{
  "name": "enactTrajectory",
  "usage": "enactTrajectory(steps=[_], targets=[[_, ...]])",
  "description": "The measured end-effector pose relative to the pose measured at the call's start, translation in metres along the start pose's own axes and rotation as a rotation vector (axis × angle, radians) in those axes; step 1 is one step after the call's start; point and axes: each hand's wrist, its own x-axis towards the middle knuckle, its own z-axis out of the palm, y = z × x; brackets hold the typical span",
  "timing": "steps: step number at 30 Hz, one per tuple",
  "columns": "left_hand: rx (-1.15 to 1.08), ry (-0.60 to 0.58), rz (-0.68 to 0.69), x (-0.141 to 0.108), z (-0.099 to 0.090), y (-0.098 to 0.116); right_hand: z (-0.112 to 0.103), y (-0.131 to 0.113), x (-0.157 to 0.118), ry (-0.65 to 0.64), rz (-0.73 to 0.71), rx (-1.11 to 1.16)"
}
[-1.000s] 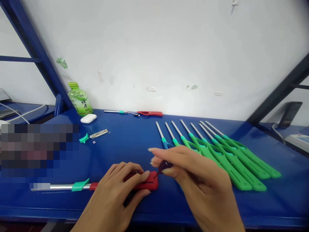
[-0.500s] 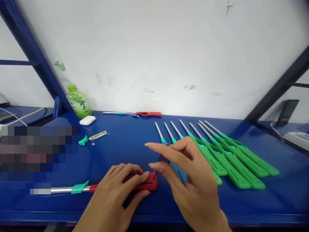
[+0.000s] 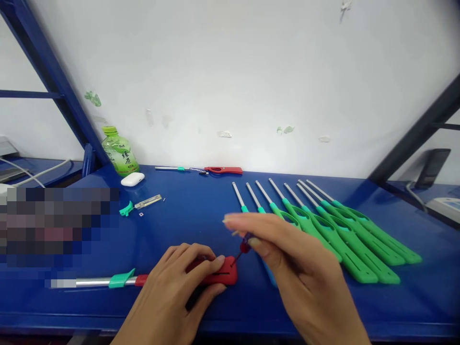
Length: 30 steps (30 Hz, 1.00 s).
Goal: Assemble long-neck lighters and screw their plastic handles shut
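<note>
A red lighter (image 3: 228, 272) with a long metal tube and a teal collar (image 3: 121, 279) lies flat near the table's front edge. Fingers of my left hand (image 3: 179, 282) wrap round its red handle and press it down. Between thumb and fingers, my right hand (image 3: 287, 258) holds a small screwdriver (image 3: 245, 245) with a dark red and purple handle. Its thin shaft slants down to the end of the red handle, touching it near the slot. A blue lighter handle (image 3: 269, 274) is mostly hidden behind my right hand.
Several green lighters (image 3: 354, 263) lie in a slanted row at the right. At the back are another red lighter (image 3: 230, 170), a green bottle (image 3: 120, 151) and a white case (image 3: 132, 179). Small loose parts (image 3: 148, 201) lie at left.
My right hand has turned and shifted a little right, its fingers closer together round the screwdriver, which now shows more clearly. My left hand keeps its hold. The view has shifted slightly.
</note>
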Motion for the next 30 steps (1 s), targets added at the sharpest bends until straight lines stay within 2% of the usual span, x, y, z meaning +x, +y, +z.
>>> enactTrajectory(steps=[2,5,8,11,15,22,27,30], targets=[[0.009,0.002,0.006,0.000,0.001,-0.001,0.003,-0.001,-0.001,0.043,-0.025,0.028],[0.012,-0.003,0.013,0.000,0.001,-0.002,0.009,-0.001,-0.004,0.134,-0.083,-0.063],[0.017,-0.022,0.013,0.000,0.000,-0.002,0.009,0.000,-0.006,0.054,-0.121,-0.094],[0.024,-0.019,0.020,-0.001,0.000,-0.002,0.005,-0.001,-0.006,-0.048,-0.106,-0.007],[0.040,-0.017,0.021,-0.002,0.000,-0.002,0.009,-0.002,-0.005,0.002,-0.093,0.047],[0.017,-0.047,0.025,0.000,0.000,-0.002,0.021,0.000,-0.007,0.001,-0.178,0.052],[0.023,-0.043,0.012,-0.001,0.004,-0.005,0.023,0.005,-0.008,0.114,-0.192,0.004],[0.024,-0.012,0.073,0.000,0.004,-0.007,0.018,0.002,-0.011,0.266,-0.141,-0.019]])
